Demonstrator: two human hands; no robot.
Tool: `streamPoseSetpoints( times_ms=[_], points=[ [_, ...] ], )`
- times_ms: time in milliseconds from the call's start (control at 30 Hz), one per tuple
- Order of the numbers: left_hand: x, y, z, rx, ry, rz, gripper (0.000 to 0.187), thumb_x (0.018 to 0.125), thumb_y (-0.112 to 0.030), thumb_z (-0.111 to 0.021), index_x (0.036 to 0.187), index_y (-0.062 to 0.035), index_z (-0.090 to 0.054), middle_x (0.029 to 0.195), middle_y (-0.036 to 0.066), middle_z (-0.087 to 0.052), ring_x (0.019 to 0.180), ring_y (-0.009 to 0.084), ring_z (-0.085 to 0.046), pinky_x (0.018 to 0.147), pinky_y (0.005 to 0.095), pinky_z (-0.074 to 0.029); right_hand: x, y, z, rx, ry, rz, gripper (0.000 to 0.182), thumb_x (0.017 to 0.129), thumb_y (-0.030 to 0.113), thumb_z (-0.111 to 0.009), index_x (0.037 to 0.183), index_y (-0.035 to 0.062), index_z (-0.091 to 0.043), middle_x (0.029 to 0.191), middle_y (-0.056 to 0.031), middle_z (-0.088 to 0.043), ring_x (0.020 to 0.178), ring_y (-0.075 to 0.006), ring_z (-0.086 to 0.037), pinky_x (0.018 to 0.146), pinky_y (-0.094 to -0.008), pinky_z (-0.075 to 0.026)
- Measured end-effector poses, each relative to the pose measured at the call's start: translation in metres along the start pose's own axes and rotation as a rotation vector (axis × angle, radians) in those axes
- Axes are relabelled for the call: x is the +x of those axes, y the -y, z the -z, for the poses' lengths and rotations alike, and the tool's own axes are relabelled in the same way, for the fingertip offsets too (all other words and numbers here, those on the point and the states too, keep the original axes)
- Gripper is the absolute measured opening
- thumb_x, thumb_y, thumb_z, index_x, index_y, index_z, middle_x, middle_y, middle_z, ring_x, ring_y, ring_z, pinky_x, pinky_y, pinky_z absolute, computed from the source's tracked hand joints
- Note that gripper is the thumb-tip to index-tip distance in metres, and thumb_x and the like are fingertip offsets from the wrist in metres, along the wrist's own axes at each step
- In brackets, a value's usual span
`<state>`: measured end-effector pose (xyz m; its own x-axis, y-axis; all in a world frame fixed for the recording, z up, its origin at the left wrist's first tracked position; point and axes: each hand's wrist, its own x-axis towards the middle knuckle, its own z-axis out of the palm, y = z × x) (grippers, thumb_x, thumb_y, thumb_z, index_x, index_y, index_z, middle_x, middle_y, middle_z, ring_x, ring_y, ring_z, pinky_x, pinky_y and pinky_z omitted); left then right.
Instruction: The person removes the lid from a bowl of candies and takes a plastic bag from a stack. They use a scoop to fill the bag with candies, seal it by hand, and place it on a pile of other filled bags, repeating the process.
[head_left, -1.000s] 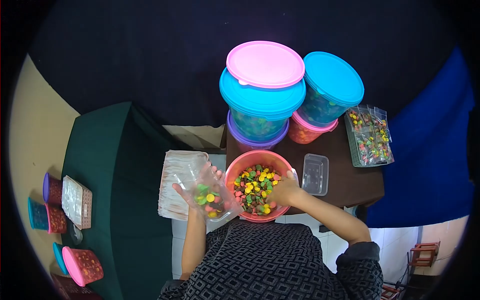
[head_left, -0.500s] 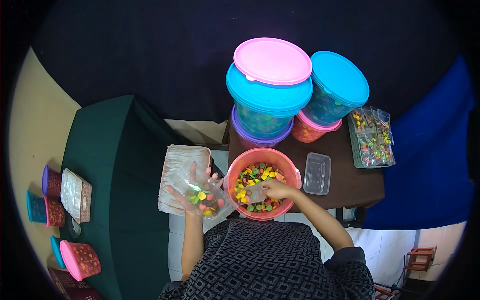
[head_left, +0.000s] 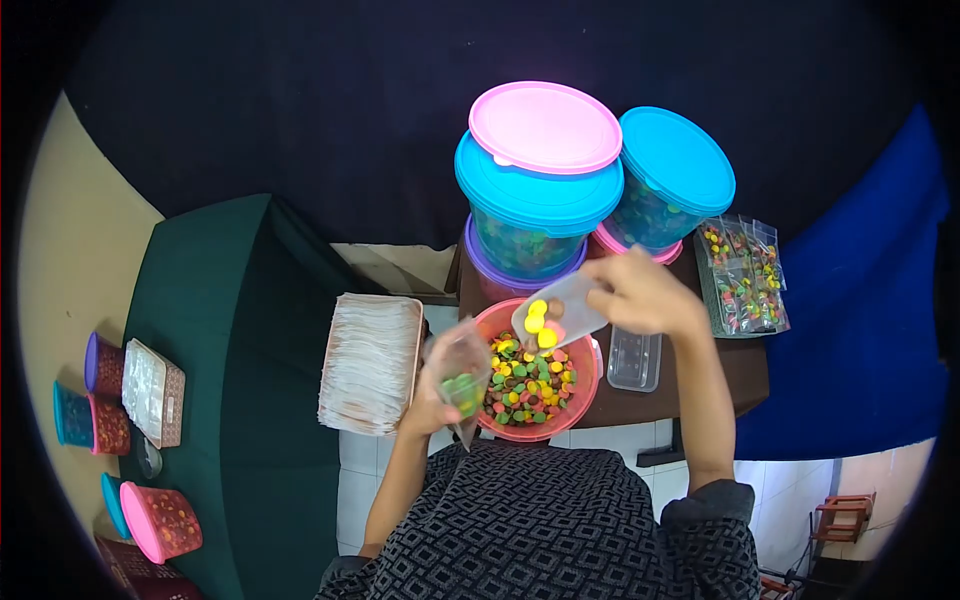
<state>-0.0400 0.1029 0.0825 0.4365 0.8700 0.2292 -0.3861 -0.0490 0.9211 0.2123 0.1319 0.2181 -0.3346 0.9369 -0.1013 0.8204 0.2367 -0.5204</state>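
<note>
Clear plastic bag [head_left: 464, 368] gripped in left hand [head_left: 428, 408], easily missed if spilling round yellow and brown pieces [head_left: 536, 323] too soon from translucent plastic scoop [head_left: 576, 303] clasped in right hand [head_left: 646, 291]!

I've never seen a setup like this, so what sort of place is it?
Probably a small sweets-packing corner: a round pink plastic tub of multicoloured discs, filled clear plastic bags, and lidded plastic buckets.

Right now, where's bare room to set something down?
Brown table: near corner, between green basket and right forearm. Green cloth: beyond the far-left basket. Crowded: pink bucket, with left hand and right hand close; stacked tubs behind.
</note>
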Motion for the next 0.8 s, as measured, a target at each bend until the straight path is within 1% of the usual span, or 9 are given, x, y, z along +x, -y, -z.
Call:
streamPoseSetpoints(
  times_ms=[33, 167, 333, 433, 600, 633, 667, 767, 800],
  points=[
    [0.003, -0.006, -0.007, 0.003, 0.050, 0.057, 0.107, 0.047, -0.053, -0.075, 0.127, -0.0016, -0.026, 0.114, 0.009, -0.041, 0.105, 0.0203, -0.042, 0.092, 0.0349, -0.033, 0.002, 0.005, 0.008, -0.163, -0.142, 0.174, 0.021, 0.065, 0.017, -0.046, 0.067, -0.0030, -0.052, 0.055, -0.0202, -0.049, 0.053, -0.0322, -0.053, 0.057, -0.0395, -0.041],
    [0.013, 0.008, -0.021, 0.105, 0.103, 0.119, 0.107, 0.047, -0.045, -0.078, 0.128, -0.0017, -0.023, 0.122, 0.012, -0.032, 0.118, 0.0251, -0.030, 0.098, 0.0374, -0.024, 0.000, 0.052, 0.030, -0.440, -0.124, 0.050, 0.019, 0.067, 0.019, -0.049, 0.062, 0.0025, -0.055, 0.058, -0.0140, -0.053, 0.064, -0.0273, -0.054, 0.070, -0.0348, -0.034],
    [0.020, 0.005, -0.036, 0.168, 0.124, 0.091, 0.102, 0.050, -0.035, -0.077, 0.129, -0.0017, -0.021, 0.123, 0.012, -0.032, 0.119, 0.0261, -0.028, 0.100, 0.0374, -0.020, 0.001, 0.092, -0.016, -1.004, 0.032, 0.182, 0.017, 0.064, 0.026, -0.058, 0.068, 0.0099, -0.062, 0.065, -0.0019, -0.060, 0.070, -0.0154, -0.054, 0.075, -0.0312, -0.027],
    [0.019, 0.004, -0.036, 0.263, 0.121, 0.149, 0.099, 0.051, -0.032, -0.078, 0.128, -0.0020, -0.023, 0.124, 0.011, -0.032, 0.119, 0.0250, -0.028, 0.099, 0.0371, -0.020, 0.000, 0.098, -0.023, -1.037, 0.160, 0.177, 0.015, 0.064, 0.023, -0.057, 0.068, 0.0089, -0.061, 0.065, -0.0028, -0.060, 0.071, -0.0152, -0.054, 0.074, -0.0308, -0.028],
    [0.016, 0.008, -0.016, -0.078, 0.041, 0.139, 0.096, 0.054, -0.037, -0.077, 0.126, -0.0013, -0.025, 0.117, 0.014, -0.041, 0.114, 0.0265, -0.038, 0.096, 0.0380, -0.027, -0.019, 0.067, 0.012, -0.692, -0.290, 0.090, 0.009, 0.062, 0.011, -0.055, 0.068, 0.0048, -0.056, 0.065, -0.0096, -0.058, 0.067, -0.0220, -0.054, 0.067, -0.0343, -0.031],
    [0.011, 0.022, -0.003, -0.268, -0.020, 0.080, 0.093, 0.062, -0.059, -0.061, 0.125, -0.0008, -0.026, 0.118, 0.020, -0.042, 0.112, 0.0310, -0.041, 0.095, 0.0410, -0.030, -0.020, 0.036, 0.007, -0.548, -0.381, 0.029, 0.010, 0.064, 0.011, -0.052, 0.067, 0.0024, -0.055, 0.062, -0.0131, -0.057, 0.062, -0.0258, -0.052, 0.065, -0.0369, -0.031],
    [0.008, 0.019, 0.000, -0.267, -0.026, 0.075, 0.093, 0.062, -0.059, -0.061, 0.125, -0.0008, -0.026, 0.118, 0.020, -0.042, 0.112, 0.0310, -0.041, 0.095, 0.0410, -0.030, -0.020, 0.025, -0.001, -0.535, -0.309, -0.028, 0.012, 0.065, 0.012, -0.050, 0.068, 0.0015, -0.055, 0.061, -0.0157, -0.056, 0.062, -0.0279, -0.054, 0.066, -0.0390, -0.032],
    [0.003, 0.006, -0.001, -0.697, -0.142, 0.165, 0.102, 0.064, -0.080, -0.021, 0.122, 0.0037, -0.029, 0.125, 0.026, -0.034, 0.113, 0.0365, -0.038, 0.094, 0.0444, -0.032, -0.010, -0.029, -0.079, -0.575, -0.044, -0.130, 0.021, 0.065, 0.017, -0.056, 0.079, 0.0029, -0.059, 0.070, -0.0124, -0.061, 0.072, -0.0257, -0.058, 0.075, -0.0429, -0.030],
    [0.002, 0.004, -0.002, -0.697, -0.142, 0.161, 0.102, 0.064, -0.080, -0.021, 0.122, 0.0037, -0.029, 0.125, 0.026, -0.034, 0.113, 0.0365, -0.038, 0.094, 0.0444, -0.032, -0.007, -0.041, -0.107, -0.608, 0.130, -0.141, 0.021, 0.065, 0.018, -0.055, 0.079, 0.0027, -0.060, 0.072, -0.0126, -0.061, 0.073, -0.0254, -0.058, 0.077, -0.0434, -0.029]
  ],
)
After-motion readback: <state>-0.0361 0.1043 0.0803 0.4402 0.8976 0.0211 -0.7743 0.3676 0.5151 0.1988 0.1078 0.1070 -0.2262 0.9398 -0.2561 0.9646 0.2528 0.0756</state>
